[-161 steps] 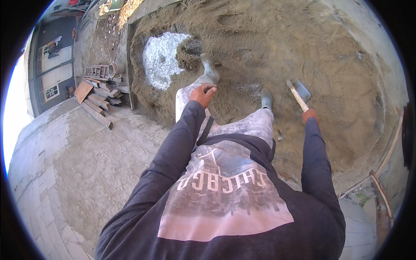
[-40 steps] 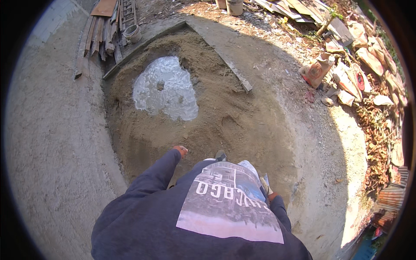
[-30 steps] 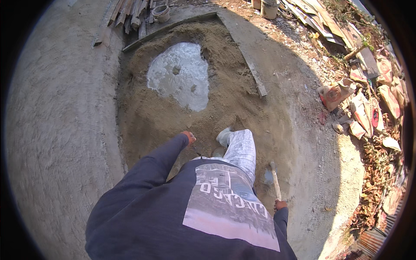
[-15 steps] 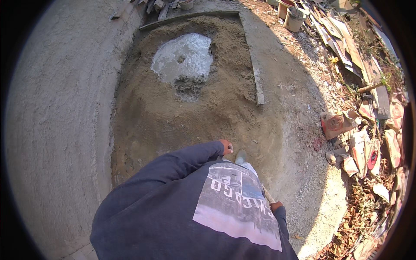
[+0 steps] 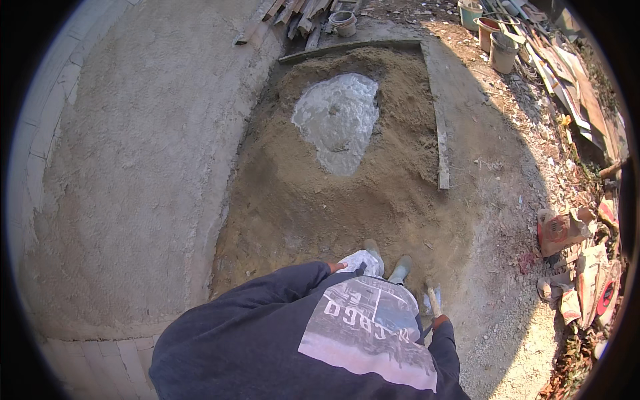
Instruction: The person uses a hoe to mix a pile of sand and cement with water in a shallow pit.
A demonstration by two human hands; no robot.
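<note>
1. A stack of wooden planks [image 5: 305,15] lies at the top, with a pale bucket [image 5: 344,30] just beside it.
2. Three more buckets stand in a row at the upper right: a green one [image 5: 469,19], a reddish-brown one [image 5: 486,40] and a grey one [image 5: 502,60].
3. Long flat boards [image 5: 567,87] lie in a loose pile to the right of these buckets.
4. Crumpled paper bags [image 5: 560,232], brown and whitish with red markings, lie along the right side.
5. Dry brown leaves [image 5: 567,375] lie below the bags.
6. A rough grey concrete slab [image 5: 147,167] covers the left, bordered by pale paving [image 5: 40,143].
</note>
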